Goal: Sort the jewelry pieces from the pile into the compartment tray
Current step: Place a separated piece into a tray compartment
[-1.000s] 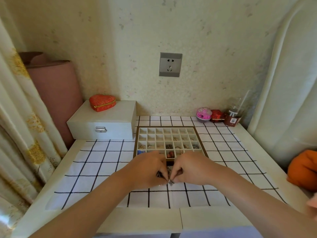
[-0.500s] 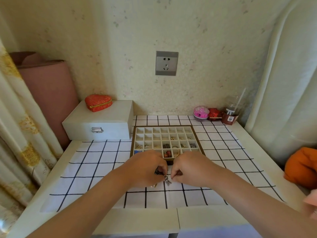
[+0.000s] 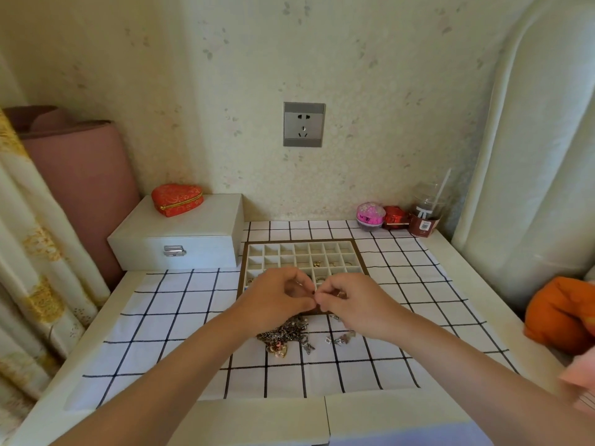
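A pile of small metal jewelry pieces (image 3: pixel 287 333) lies on the checked cloth (image 3: pixel 180 317) just below my hands, with a few loose pieces (image 3: pixel 340 338) to its right. The compartment tray (image 3: pixel 302 252), brown-rimmed with cream cells, sits behind; some cells hold small pieces. My left hand (image 3: pixel 276 297) and my right hand (image 3: pixel 352 304) hover over the tray's front edge, fingertips meeting. Between them they pinch one tiny dark jewelry piece (image 3: pixel 315 295), too small to identify. The hands hide the tray's front rows.
A white box (image 3: pixel 180 239) with a red heart-shaped case (image 3: pixel 177 199) on top stands at the back left. A pink ball (image 3: pixel 370 214), a red box (image 3: pixel 395 216) and a plastic cup with straw (image 3: pixel 426 214) stand at the back right. An orange cushion (image 3: pixel 560 310) lies right.
Both hands have lifted off the pile and moved up toward the tray's front edge, uncovering the pile on the cloth. The camera view has shifted slightly.
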